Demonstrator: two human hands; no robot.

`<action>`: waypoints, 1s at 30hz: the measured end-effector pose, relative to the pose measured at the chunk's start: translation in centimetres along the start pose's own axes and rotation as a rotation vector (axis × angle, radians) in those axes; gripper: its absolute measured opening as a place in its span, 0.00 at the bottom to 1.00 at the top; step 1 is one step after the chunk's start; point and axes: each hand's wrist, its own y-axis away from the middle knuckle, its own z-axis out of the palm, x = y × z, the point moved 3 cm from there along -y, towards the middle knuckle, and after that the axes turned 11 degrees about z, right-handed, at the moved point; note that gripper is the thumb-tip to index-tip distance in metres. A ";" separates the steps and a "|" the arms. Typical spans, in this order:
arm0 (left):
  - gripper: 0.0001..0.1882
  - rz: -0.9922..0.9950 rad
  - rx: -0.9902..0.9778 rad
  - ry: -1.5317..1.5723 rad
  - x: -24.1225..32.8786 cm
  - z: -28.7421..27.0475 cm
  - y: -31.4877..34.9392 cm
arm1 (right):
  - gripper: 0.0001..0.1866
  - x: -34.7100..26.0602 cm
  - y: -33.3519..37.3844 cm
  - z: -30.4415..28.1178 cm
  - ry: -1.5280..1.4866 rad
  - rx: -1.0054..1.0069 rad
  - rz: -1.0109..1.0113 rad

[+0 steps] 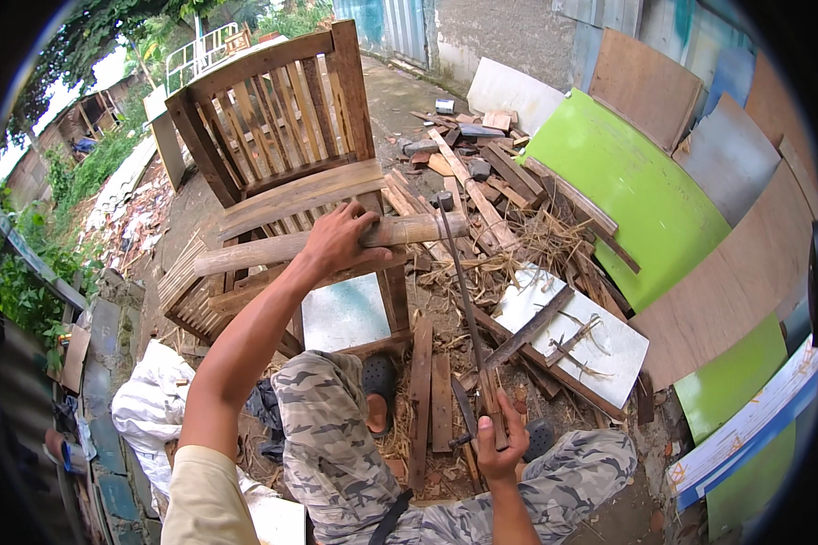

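Observation:
A thick bamboo pole [273,252] lies crosswise over the lower part of a wooden slatted chair [282,118]. My left hand [341,238] is closed over the pole from above, right of its middle. In my right hand [502,440], low and right of centre, is the wooden handle of a long, narrow saw [471,313]. Its thin dark blade slants up and away to the pole's right end, where it crosses the bamboo; whether it has cut in, I cannot tell. A flat wooden board [300,198] rests just beyond the pole.
Scrap wood [509,186] and dry straw [541,238] are heaped ahead to the right. Green panels [623,182] and plywood sheets [727,263] lean along the right side. A white board [600,350] lies near my right knee. Loose planks [421,400] lie between my feet; a white sack [153,391] sits left.

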 end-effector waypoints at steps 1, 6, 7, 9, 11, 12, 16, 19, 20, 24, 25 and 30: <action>0.43 -0.021 -0.008 0.019 -0.2 0.1 0.1 | 0.27 -0.3 -0.2 0.2 -0.006 0.003 -0.011; 0.42 -0.140 0.016 0.142 0.1 0.4 0.6 | 0.26 -1.6 -0.1 0.8 0.016 -0.035 -0.016; 0.42 -0.143 0.022 0.154 0.3 0.4 0.5 | 0.26 -1.9 -0.1 0.9 0.006 -0.056 0.012; 0.40 -0.149 0.035 0.178 0.5 0.4 0.5 | 0.25 -2.9 -0.5 1.5 -0.015 -0.030 -0.029; 0.40 -0.168 0.030 0.180 0.6 0.4 0.4 | 0.25 -3.7 -1.0 2.5 -0.025 -0.016 -0.069; 0.40 -0.177 0.028 0.180 0.7 0.5 0.3 | 0.25 -4.1 -1.2 2.9 -0.021 -0.015 -0.089; 0.40 -0.226 -0.008 0.173 1.1 0.0 0.0 | 0.25 -5.0 -2.2 4.3 -0.001 -0.039 -0.099; 0.41 -0.228 -0.028 0.181 1.1 0.3 -0.2 | 0.25 -5.5 -3.1 5.4 0.041 -0.071 -0.123; 0.41 -0.224 -0.045 0.172 0.9 0.4 -0.2 | 0.25 -5.5 -3.4 5.7 0.044 -0.068 -0.131; 0.45 -0.337 -0.053 0.163 -0.2 0.6 0.0 | 0.24 -4.8 -3.8 6.6 0.034 -0.084 -0.123; 0.46 -0.391 -0.102 0.157 -0.5 0.7 0.0 | 0.24 -4.7 -3.7 6.6 0.031 -0.087 -0.111; 0.49 -0.465 -0.206 0.151 -1.4 1.1 0.2 | 0.23 -4.1 -3.0 6.1 0.078 -0.057 -0.147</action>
